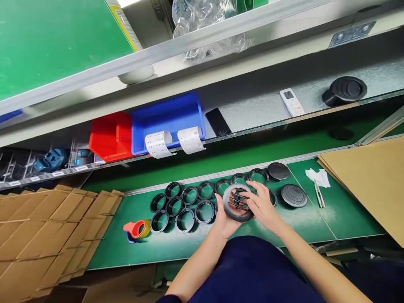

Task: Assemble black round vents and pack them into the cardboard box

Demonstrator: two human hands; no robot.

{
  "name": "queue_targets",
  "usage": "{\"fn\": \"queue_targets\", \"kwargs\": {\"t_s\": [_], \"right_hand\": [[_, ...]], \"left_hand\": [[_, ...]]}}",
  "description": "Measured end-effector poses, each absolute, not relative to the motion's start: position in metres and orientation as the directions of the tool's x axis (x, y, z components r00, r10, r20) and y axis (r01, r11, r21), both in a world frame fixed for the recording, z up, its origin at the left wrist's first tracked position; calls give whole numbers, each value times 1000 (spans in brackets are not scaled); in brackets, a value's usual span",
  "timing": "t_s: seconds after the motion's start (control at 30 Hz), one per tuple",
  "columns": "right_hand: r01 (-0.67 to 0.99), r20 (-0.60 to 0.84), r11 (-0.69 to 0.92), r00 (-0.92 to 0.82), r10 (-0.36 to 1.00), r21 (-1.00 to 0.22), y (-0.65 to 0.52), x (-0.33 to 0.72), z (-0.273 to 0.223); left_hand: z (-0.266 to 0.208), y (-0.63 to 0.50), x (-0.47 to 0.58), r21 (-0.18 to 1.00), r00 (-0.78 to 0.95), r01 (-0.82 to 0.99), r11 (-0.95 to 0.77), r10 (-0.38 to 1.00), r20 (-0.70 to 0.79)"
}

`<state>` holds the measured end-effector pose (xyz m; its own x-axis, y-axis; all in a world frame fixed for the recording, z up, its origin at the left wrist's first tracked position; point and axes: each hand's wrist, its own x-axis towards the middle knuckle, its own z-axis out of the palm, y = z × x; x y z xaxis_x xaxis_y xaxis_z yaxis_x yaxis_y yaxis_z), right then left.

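Observation:
A round louvred air vent [227,207] with a grey rim and dark slats is held above the green bench, close to my body. My left hand [224,221] wraps round its left and lower edge, thumb up along the rim. My right hand [262,205] is bent over the right side, its fingers on the slats and upper rim. Behind and left of the vent stand several black rings [185,220] in rows, some partly hidden by my hands. To the right lie two black round vents with closed faces, the nearer one [293,196] and the farther one [278,171].
An orange and yellow tape dispenser [139,229] sits at the bench's left. Folded cardboard [57,227] is stacked beyond it. At right are a cutter knife [319,194], white tissue [322,176] and cardboard sheets [369,176]. The shelf above holds red [109,139] and blue bins [167,115].

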<state>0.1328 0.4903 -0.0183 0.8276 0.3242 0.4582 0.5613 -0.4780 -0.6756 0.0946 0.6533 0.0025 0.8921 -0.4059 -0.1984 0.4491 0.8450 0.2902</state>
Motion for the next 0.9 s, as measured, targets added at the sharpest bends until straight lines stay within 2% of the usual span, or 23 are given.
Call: {"fn": "queue_targets", "kwargs": {"t_s": [0.13,0.23,0.5,0.6,0.67,0.7,0.77,0.83,0.9], "right_hand": [[463,353,-326,870,344,-824,490,136,-12],[335,263,-196,910,320,-922,490,130,-7],[146,112,-99,951,290,-984,490,113,-5],[159,123,-117,956,268,-980,491,108,-8],[263,214,-212,950,229,-941,494,102,-15],[351,286,-281,926,246,-893,497,98,-21],[527,389,-399,840,378,-750,501,90,-35],[595,350,-450,781,517,-666,505,84,-51],[521,209,-481,801,562,-705,505,83,-66]], "left_hand": [[4,656,91,367,903,430,825,-396,-169],[5,657,91,360,895,445,820,-416,-161],[-3,658,81,283,870,493,823,-455,-191],[-3,657,78,272,862,506,818,-467,-198],[-5,656,78,262,861,504,823,-456,-226],[-7,657,79,259,867,487,834,-425,-261],[-15,657,80,273,861,456,847,-342,-377],[-26,656,79,293,820,471,832,-290,-493],[-39,653,78,300,765,536,789,-304,-568]]}}
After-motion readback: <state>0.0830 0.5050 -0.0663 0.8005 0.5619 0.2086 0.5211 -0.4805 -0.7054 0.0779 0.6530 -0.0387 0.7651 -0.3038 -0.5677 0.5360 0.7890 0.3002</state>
